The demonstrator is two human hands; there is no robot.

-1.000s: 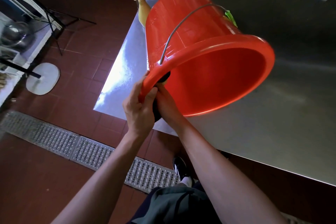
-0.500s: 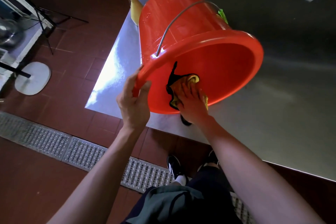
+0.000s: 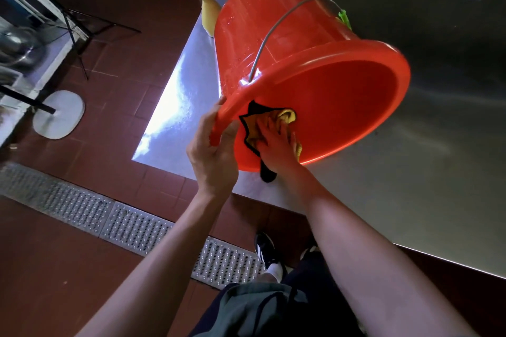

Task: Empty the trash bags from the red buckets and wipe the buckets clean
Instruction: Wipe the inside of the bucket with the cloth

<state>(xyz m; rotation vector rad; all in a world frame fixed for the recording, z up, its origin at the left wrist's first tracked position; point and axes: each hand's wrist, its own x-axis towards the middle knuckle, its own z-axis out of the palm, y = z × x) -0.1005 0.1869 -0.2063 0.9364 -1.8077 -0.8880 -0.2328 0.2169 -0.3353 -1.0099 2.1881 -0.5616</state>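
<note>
One red bucket [image 3: 309,68] lies tipped on its side near the 9 o'clock corner of the steel tabletop [image 3: 438,172], its open mouth facing the person and its base pointing toward 11 o'clock. No trash bag shows inside it. The left hand [image 3: 215,150] is clamped on the rolled rim at about 8 o'clock of the mouth, thumb outside and fingers curled inside. The right hand [image 3: 275,142] is pressed flat, fingers spread, on one yellow cloth [image 3: 262,124] with dark edging, pinning it against the inner wall just beside the left hand; a dark corner of the cloth hangs out below the rim.

The bucket looks like thin moulded plastic: light, stiff at the rim, likely a little springy in the wall, and slick where droplets bead on its outer side. The thick rim seems the surest place to hold it, since it resists the push of wiping; the single wire bail handle [image 3: 276,27] lies slack over the side and would let the bucket swing. The cloth is soft and limp, so it probably needs a flat palm to stay spread.

One yellowish spray bottle [image 3: 209,0] stands behind the bucket at 11 o'clock, and one green object [image 3: 345,18] peeks out at its far side, too hidden to identify.
</note>
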